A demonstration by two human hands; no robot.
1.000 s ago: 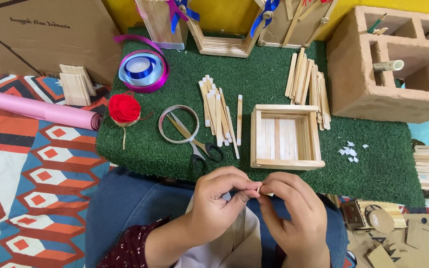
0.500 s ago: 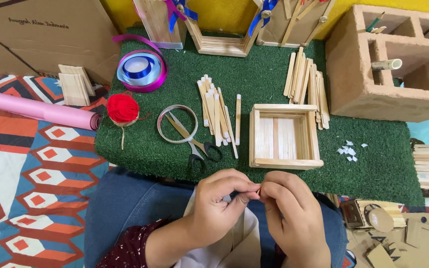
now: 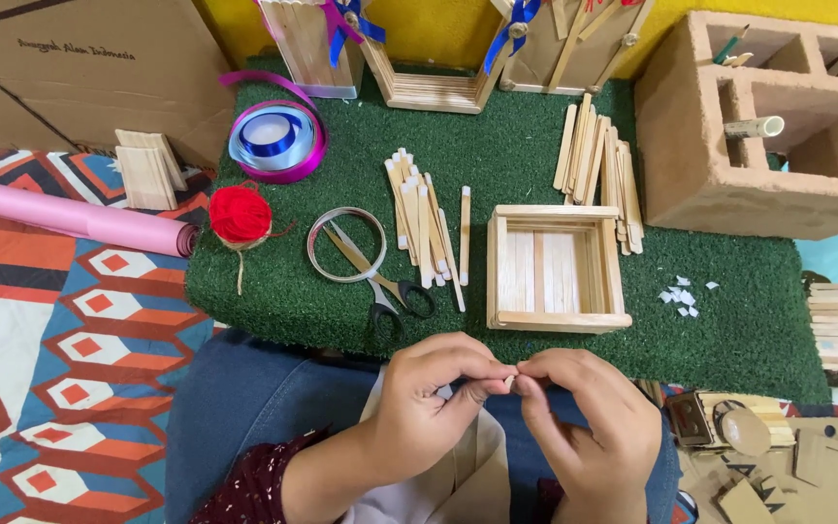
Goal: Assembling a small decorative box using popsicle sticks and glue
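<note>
Both hands meet over the lap: the left hand (image 3: 429, 398) and the right hand (image 3: 589, 417) have their fingers (image 3: 497, 374) pinched closed, tip to tip, on a tiny scrap (image 3: 514, 380) too small to identify. Just beyond the fingers, on the green mat (image 3: 749, 330), sits an open wooden stick box (image 3: 555, 267) with floor and four walls already built. Further out to the left lie loose sticks (image 3: 424, 228), scissors (image 3: 380, 281) across a metal ring (image 3: 346, 245), a red yarn ball (image 3: 241, 215) and ribbon spools (image 3: 272, 141). Another stick pile (image 3: 598, 165) lies beyond the box, unused, so I judge that assembly remains. White paper bits (image 3: 681, 296) lie to the right.
</note>
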